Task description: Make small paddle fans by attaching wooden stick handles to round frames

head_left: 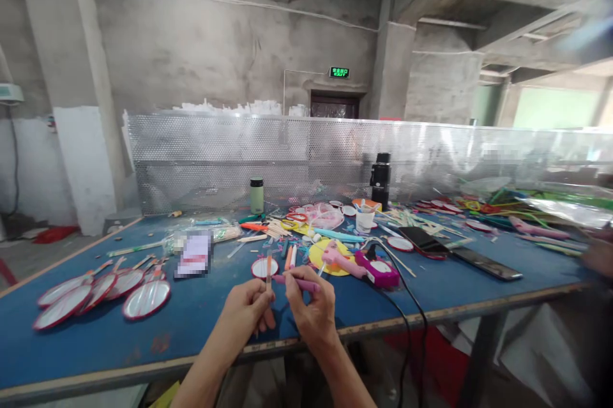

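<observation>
A thin stick [269, 271] is pinched upright in the left hand [246, 313], lower centre of frame; a pink handle [297, 282] is held crosswise by the right hand [310, 313], fingers closed tight on it. Both judged v. light, stiff, prob. snappable, best gripped near the ends. Both sit just above the blue table [201, 312] edge.

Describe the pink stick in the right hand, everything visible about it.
The pink stick is a slim, smooth rod, plastic by its look, lying roughly level above the blue table's near edge. The right hand pinches it near the middle; its left tip points toward the left hand, which holds a thin upright stick. Finer detail is blurred.
</observation>
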A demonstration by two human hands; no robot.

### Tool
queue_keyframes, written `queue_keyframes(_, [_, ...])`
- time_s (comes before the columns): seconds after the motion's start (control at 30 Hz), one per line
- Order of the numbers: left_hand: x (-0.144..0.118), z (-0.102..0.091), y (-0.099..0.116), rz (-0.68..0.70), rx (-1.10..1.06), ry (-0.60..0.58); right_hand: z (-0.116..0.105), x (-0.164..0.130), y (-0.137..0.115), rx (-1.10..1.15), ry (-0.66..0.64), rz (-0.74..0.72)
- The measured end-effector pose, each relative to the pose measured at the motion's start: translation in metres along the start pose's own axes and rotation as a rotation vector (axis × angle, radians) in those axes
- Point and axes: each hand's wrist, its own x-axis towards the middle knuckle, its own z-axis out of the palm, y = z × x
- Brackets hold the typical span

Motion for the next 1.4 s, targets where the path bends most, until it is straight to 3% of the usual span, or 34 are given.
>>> queue_keyframes(0.43, [0.0010, 0.0006, 0.0011, 0.047, -0.037, 0.046, 0.0005, 0.0032, -0.0004, 0.008, -0.094, -0.059])
queue_keyframes(0.7, [-0.0005, 0.0002, 0.0037, 0.065, -0.055, 0.049, 0.0028, 0.0048, 0.0048, -0.073, -0.074, -0.126])
queue_keyframes(1.4, [-0.0026, -0.0015, 0.0021, 0.051, -0.039, 0.024, 0.0017, -0.0003, 0.0004, -0.053, -0.091, -0.064])
